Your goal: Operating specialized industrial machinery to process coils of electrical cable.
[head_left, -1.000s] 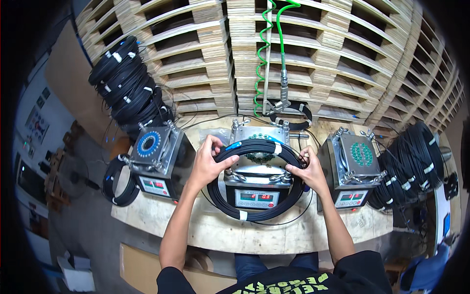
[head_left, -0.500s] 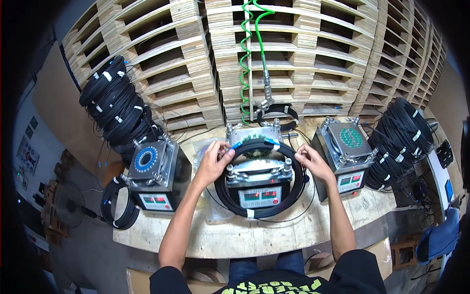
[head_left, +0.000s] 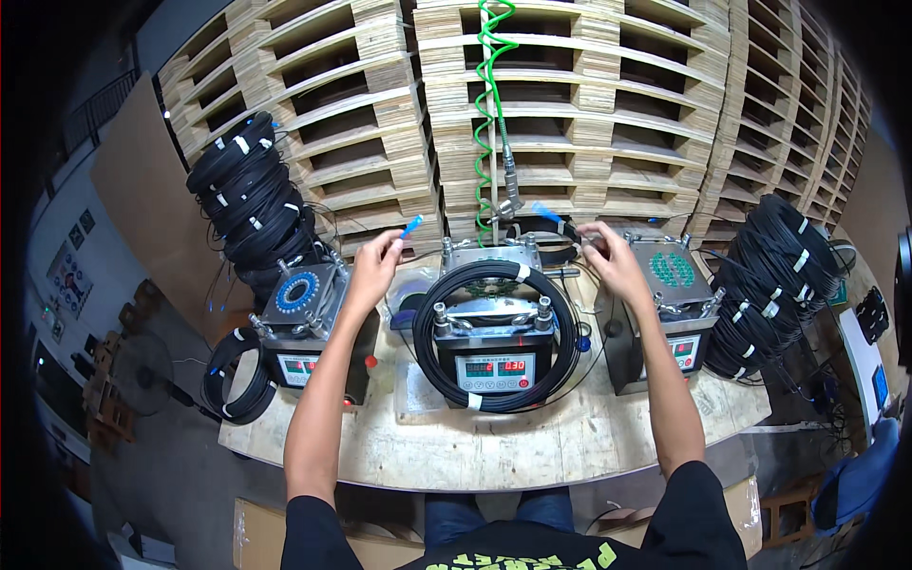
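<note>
A coil of black cable with white ties rests around the front of the middle machine, a metal box with a clamped top plate and a red-lit display. My left hand, closed in a pinch, holds a slim blue cable connector above and left of the coil. My right hand is raised on the other side, its fingertips pinched at a second blue connector, blurred by motion. Both hands are off the coil itself.
Similar machines stand left and right. Tall stacks of black coils rise at left and right. A single coil lies at the table's left edge. A green air hose hangs before wooden pallets.
Both hands have let go of the coil's upper rim and moved up and apart. The blue connectors that lay along the coil's top are now raised away from it.
</note>
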Tool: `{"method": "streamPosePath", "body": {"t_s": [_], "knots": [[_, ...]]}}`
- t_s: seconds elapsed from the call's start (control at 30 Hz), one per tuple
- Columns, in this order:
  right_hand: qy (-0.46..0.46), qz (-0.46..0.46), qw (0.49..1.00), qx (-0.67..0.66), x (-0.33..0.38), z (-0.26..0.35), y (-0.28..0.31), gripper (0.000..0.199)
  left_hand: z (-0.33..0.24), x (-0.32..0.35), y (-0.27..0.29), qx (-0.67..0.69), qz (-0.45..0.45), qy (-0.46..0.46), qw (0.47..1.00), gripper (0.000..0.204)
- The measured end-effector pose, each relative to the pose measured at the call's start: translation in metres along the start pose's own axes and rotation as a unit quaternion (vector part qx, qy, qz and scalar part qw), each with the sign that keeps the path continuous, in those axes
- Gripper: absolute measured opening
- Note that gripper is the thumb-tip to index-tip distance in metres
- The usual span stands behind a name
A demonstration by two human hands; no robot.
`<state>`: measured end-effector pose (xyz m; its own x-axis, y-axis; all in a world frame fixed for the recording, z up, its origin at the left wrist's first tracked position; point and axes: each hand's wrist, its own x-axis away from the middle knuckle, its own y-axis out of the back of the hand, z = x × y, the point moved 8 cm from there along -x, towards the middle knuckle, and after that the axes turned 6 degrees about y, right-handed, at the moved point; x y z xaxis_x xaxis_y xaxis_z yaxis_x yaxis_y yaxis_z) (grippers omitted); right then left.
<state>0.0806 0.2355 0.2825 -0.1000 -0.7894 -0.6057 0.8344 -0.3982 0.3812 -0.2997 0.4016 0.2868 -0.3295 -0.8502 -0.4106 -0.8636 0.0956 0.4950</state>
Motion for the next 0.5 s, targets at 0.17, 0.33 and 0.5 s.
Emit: {"method": "streamPosePath", "body": {"t_s": [0.17, 0.33, 0.5], "knots": [[0.028, -0.025, 0.999, 0.014, -0.039, 0.005, -0.005, 0.027, -0.009, -0.023, -0.028, 0.140, -0.027, 0.025, 0.990, 0.024], [-0.003, 0.045, 0.996, 0.082, -0.038, -0.006, -0.072, 0.027, -0.017, -0.012, -0.064, 0.131, -0.103, 0.043, 0.985, 0.025], [0.004, 0.023, 0.996, 0.085, -0.024, -0.009, -0.096, 0.025, -0.044, -0.002, -0.091, 0.036, -0.112, -0.025, 0.993, 0.023]]}}
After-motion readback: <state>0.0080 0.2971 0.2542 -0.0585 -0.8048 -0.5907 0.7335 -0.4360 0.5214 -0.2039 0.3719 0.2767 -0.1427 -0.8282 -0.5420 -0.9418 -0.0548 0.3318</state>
